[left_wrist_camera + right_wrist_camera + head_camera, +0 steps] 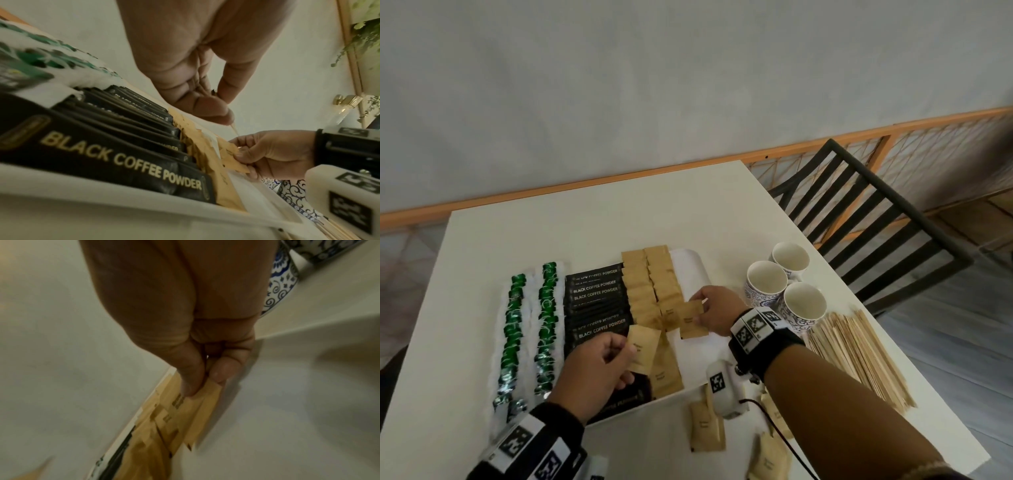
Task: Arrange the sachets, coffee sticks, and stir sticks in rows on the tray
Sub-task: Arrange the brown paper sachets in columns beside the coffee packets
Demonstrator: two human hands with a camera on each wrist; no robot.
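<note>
From the head view, a white tray [690,270] sits on the pale desk [592,212], holding two rows of green-and-white sachets [512,329], a row of glossy black coffee sticks [595,301] and two rows of matte kraft-paper sachets [645,284]. The left hand [599,370] pinches one flat kraft sachet [641,346]; the right hand [714,308] pinches another [690,317] over the tray. Thin wooden stir sticks [859,356] lie heaped beside three patterned mugs [799,305]; loose kraft sachets [707,428] lie on the desk.

The left wrist view alone reads "BLACK COFFEE POWDER" in gold on the sticks.

The right wrist view shows thumb and forefinger [225,368] squeezing the paper sachet's edge.
</note>
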